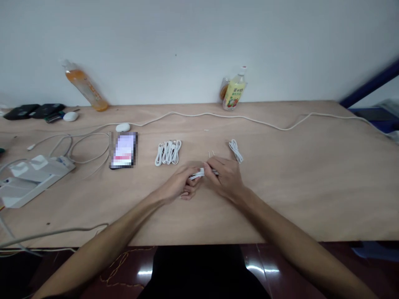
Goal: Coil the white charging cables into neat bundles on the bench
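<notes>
Between my two hands, just above the wooden table, a folded white cable is stretched. My left hand is closed round one end of the bundle, and my right hand grips the other, its fingers hiding part of it. Beyond my left hand lie several coiled white cables in a row. Past my right hand rests a single white cable coil. Two small thin white pieces show just beyond my right fingers; what they are I cannot tell.
A phone and a white earbud case lie to the left, near a white power strip with plugs. An orange bottle and a yellow-labelled bottle stand by the wall. One long white cord crosses the back.
</notes>
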